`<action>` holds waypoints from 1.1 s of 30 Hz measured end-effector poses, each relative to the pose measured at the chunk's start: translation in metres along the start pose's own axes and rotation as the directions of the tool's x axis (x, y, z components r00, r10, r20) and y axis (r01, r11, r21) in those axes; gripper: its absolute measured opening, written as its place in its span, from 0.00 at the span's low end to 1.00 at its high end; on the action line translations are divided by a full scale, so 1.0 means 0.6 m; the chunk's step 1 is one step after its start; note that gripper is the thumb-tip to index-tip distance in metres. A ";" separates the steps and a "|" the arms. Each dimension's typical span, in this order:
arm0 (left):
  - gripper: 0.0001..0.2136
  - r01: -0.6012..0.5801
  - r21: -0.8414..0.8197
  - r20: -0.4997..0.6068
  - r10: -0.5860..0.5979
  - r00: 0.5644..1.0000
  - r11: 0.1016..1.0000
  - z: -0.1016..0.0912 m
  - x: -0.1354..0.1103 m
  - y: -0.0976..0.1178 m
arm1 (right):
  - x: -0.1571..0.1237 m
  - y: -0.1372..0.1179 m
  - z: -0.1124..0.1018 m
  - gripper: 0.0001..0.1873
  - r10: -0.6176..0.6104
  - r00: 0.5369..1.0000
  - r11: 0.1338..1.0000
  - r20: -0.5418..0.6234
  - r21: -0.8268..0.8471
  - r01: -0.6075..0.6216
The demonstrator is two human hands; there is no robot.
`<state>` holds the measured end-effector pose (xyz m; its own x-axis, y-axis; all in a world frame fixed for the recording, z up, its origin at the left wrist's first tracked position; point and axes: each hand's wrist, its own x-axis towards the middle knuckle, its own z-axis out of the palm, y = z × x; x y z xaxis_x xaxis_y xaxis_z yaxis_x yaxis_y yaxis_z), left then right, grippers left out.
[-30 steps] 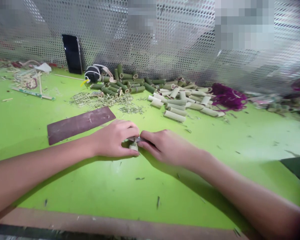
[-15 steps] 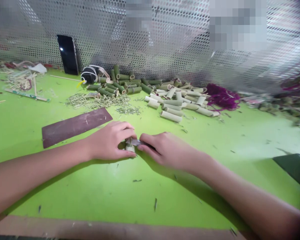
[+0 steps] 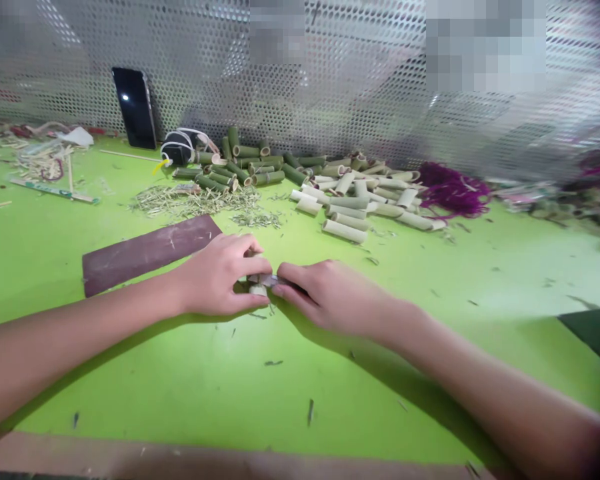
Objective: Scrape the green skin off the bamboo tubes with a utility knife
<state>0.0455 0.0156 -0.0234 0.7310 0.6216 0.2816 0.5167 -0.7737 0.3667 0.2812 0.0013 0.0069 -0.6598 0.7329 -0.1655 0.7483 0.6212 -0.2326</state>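
Observation:
In the middle of the green table, my left hand [image 3: 223, 277] pinches a short pale bamboo piece [image 3: 258, 290] between thumb and fingers, its upper part partly covered by them. My right hand [image 3: 325, 293] is closed around a knife [image 3: 270, 281], whose grip is hidden in the fist. The small blade points left and lies against the bamboo piece, just under my left fingers. Thin dark shavings [image 3: 257, 315] lie on the table below the hands. Behind my left wrist is a flat brown sheet [image 3: 150, 255], probably sandpaper.
Cut bamboo tubes [image 3: 347, 220], green and peeled, are heaped behind the hands, beside a shavings pile [image 3: 195, 202]. Purple string [image 3: 453, 190] lies right of them. A phone [image 3: 135, 108] leans on the perforated metal panel [image 3: 330, 80]. A dark green object [image 3: 595, 337] sits at the right.
Both hands have shifted slightly up with the knife and bamboo piece. The blade sits a little further left, and a shaving now shows below my left thumb.

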 end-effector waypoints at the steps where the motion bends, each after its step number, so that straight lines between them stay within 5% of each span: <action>1: 0.15 0.001 0.002 0.006 -0.001 1.000 1.000 0.000 0.000 0.000 | 0.000 0.002 -0.001 0.18 -0.008 1.000 1.000 0.008 0.009 0.008; 17: 0.17 -0.015 0.022 -0.068 0.016 0.998 1.000 0.009 0.000 0.000 | 0.006 -0.014 0.005 0.15 0.028 0.999 1.000 -0.034 0.004 -0.028; 33: 0.16 0.007 0.020 0.001 -0.007 1.000 1.000 0.003 -0.003 0.004 | 0.002 0.001 -0.008 0.19 -0.021 0.999 0.999 0.030 0.039 0.020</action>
<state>0.0461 0.0128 -0.0244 0.7281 0.6267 0.2778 0.5304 -0.7718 0.3508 0.2814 0.0040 0.0111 -0.6770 0.7112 -0.1893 0.7321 0.6243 -0.2726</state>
